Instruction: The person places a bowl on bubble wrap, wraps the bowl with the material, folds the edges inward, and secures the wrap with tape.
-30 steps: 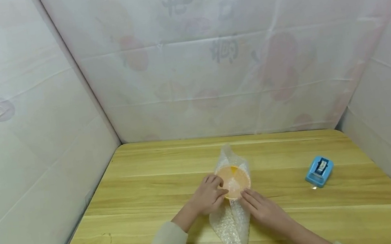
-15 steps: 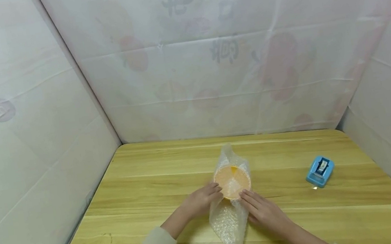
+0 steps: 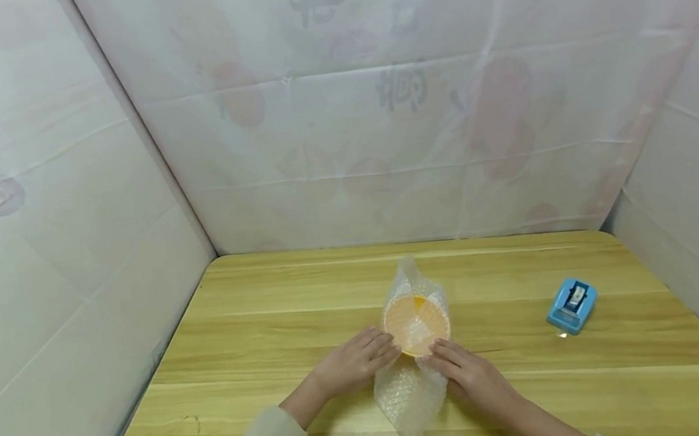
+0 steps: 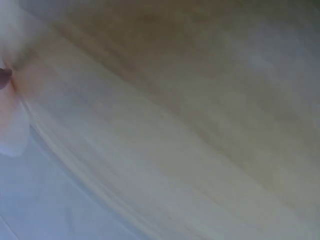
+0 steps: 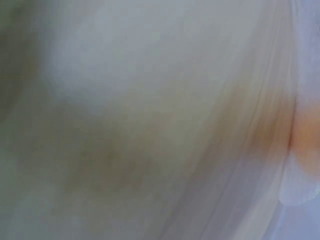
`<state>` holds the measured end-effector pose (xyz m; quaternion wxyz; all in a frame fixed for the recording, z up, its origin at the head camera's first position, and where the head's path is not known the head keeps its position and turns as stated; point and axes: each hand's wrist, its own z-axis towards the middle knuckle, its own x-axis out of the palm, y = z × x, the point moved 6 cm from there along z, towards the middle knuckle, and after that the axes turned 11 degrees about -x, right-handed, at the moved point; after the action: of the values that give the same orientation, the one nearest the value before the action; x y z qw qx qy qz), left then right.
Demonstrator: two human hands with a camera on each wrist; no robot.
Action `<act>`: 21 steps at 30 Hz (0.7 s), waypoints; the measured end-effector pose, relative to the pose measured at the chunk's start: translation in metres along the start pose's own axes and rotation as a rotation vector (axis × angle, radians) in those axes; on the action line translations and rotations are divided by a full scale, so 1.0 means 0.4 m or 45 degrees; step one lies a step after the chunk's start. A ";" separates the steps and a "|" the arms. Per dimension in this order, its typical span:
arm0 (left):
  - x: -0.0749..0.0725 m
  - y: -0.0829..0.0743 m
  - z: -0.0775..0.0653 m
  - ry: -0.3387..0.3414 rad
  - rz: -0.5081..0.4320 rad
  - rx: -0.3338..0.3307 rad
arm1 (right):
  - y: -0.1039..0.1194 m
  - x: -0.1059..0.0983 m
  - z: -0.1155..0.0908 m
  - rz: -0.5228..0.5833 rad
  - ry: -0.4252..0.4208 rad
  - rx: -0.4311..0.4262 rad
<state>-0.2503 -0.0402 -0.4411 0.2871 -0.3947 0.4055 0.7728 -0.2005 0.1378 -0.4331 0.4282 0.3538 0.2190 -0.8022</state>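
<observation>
A round orange dish (image 3: 408, 319), perhaps a bowl, lies under translucent bubble wrap (image 3: 408, 398) in the head view. The wrap tapers to a point beyond the dish and spreads in a flap on the near side. My left hand (image 3: 355, 361) touches the wrap at the dish's left edge, fingers mostly straight. At the lower right edge, the extended fingers of my right hand (image 3: 473, 381) press on the wrap; the thumb is hidden. Both wrist views are blurred, showing mostly tabletop, with a bit of orange (image 5: 307, 137) at the right wrist view's edge.
A blue tape dispenser (image 3: 571, 306) stands on the right side of the wooden table (image 3: 257, 318), a bit of clear tape hanging at its front. Pale printed cloth walls (image 3: 338, 131) enclose the table's back and both sides.
My left hand has drawn back from over the dish to its left edge, its fingers straightening. The near flap of wrap has shortened and shifted slightly. The right hand has hardly moved.
</observation>
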 end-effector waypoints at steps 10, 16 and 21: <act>-0.003 -0.008 0.010 -0.125 0.002 0.038 | -0.027 0.008 -0.006 0.136 0.036 0.257; -0.013 -0.001 0.012 -0.223 -0.081 -0.016 | -0.028 0.006 -0.003 0.136 0.034 0.219; -0.022 0.001 0.013 -0.244 -0.160 -0.077 | -0.031 0.003 0.000 0.147 0.029 0.239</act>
<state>-0.2481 -0.0371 -0.4317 0.3604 -0.3520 0.3274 0.7994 -0.2115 0.1439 -0.4334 0.4362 0.4135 0.1268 -0.7891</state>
